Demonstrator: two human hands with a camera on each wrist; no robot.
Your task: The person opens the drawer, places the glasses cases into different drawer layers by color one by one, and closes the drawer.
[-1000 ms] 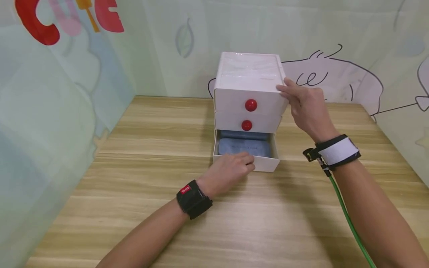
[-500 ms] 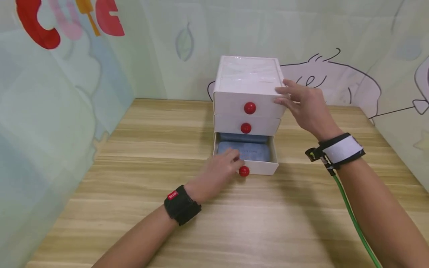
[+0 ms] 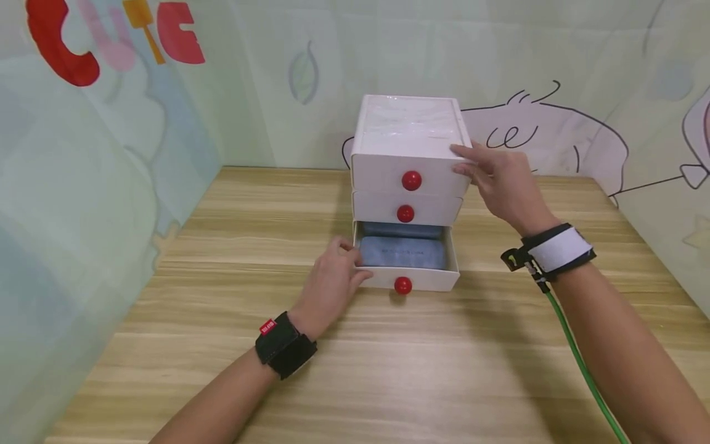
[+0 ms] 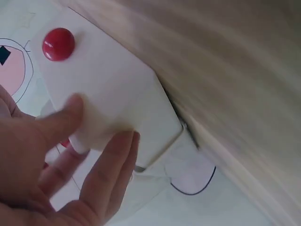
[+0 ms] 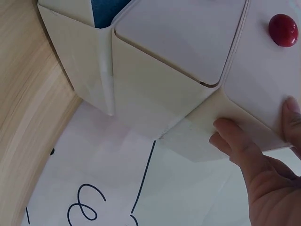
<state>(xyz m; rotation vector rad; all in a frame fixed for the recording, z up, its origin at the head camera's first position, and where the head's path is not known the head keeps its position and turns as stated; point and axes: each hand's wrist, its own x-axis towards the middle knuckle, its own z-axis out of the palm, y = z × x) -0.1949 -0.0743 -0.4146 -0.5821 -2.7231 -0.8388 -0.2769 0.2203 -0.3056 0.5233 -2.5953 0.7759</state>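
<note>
A white three-tier drawer cabinet [image 3: 410, 123] stands at the table's back with its bottom drawer [image 3: 429, 280] pulled out. Inside lies a blue-grey case [image 3: 402, 251] with small lettering, and a second blue piece [image 3: 402, 230] shows partly behind it. My left hand [image 3: 331, 280] pinches the drawer's front left corner. In the left wrist view its thumb [image 4: 63, 120] lies on the front panel, its fingers [image 4: 113, 160] along the side. At the cabinet's upper right front corner my right hand [image 3: 507, 182] grips, thumb on the front and fingers [image 5: 237, 136] on the side.
Red round knobs sit on the top drawer [image 3: 412, 180], the middle drawer [image 3: 405, 213] and the bottom one. The wood-grain table [image 3: 222, 296] meets a printed cloth backdrop [image 3: 266, 80] behind and at both sides. A green cable [image 3: 579, 364] runs from the right wristband.
My left hand has moved left from the front of the bottom drawer to its left corner, uncovering the red knob. The right hand keeps its place at the cabinet's corner.
</note>
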